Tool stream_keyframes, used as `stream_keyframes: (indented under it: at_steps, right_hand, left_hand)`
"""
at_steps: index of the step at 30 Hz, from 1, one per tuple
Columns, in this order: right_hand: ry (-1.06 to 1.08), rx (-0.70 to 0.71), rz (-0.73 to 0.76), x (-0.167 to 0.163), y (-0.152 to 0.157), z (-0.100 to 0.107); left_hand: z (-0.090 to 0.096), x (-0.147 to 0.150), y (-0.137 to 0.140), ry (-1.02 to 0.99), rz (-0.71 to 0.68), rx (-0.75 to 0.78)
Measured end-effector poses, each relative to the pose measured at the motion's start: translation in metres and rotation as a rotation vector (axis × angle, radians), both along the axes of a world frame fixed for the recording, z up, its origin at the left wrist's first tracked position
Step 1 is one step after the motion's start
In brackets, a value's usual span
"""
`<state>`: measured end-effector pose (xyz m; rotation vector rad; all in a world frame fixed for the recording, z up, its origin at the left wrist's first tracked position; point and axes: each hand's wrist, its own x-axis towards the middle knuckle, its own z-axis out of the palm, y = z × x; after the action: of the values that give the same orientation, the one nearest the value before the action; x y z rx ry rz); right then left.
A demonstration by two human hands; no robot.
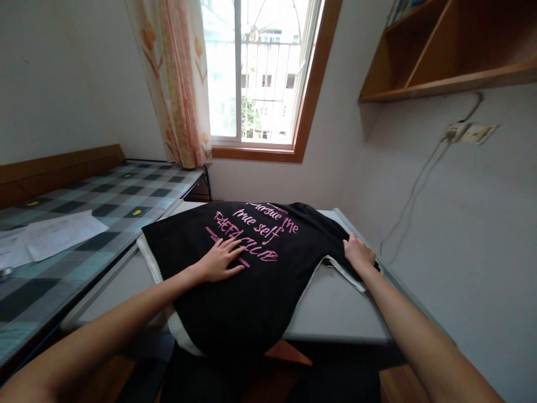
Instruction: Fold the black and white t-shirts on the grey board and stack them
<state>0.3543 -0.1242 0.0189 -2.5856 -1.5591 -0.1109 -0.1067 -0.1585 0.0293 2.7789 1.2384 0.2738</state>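
Observation:
A black T-shirt (235, 305) with pink lettering and white trim lies spread over a pale table (339, 310), its lower side hanging past the near edge. My left hand (222, 259) rests flat on the printed front, fingers spread. At the right, my right hand (358, 253) is closed around the sleeve, with the fingers curled into the black cloth. White edging shows below that sleeve. The far side of the shirt drops out of sight behind its own top edge.
A bed with a checked sheet (100, 193) stands along the left, with white papers (62, 235) on it. Ahead are a curtain (180, 84) and a barred window (268, 73). A wooden shelf (423, 84) and a plugged-in cable (413, 193) are on the right wall.

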Motion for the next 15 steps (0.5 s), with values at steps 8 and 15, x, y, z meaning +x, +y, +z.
stream_keyframes:
  at_steps: [8, 15]
  right_hand:
    - [-0.004, 0.028, 0.000, 0.000, 0.001, -0.001]
    - [-0.004, 0.024, -0.005, -0.004, 0.000, 0.000]
  left_hand:
    - [0.006, 0.113, -0.047, -0.037, -0.069, -0.096]
    - [-0.025, 0.140, -0.053, 0.064, 0.050, -0.068]
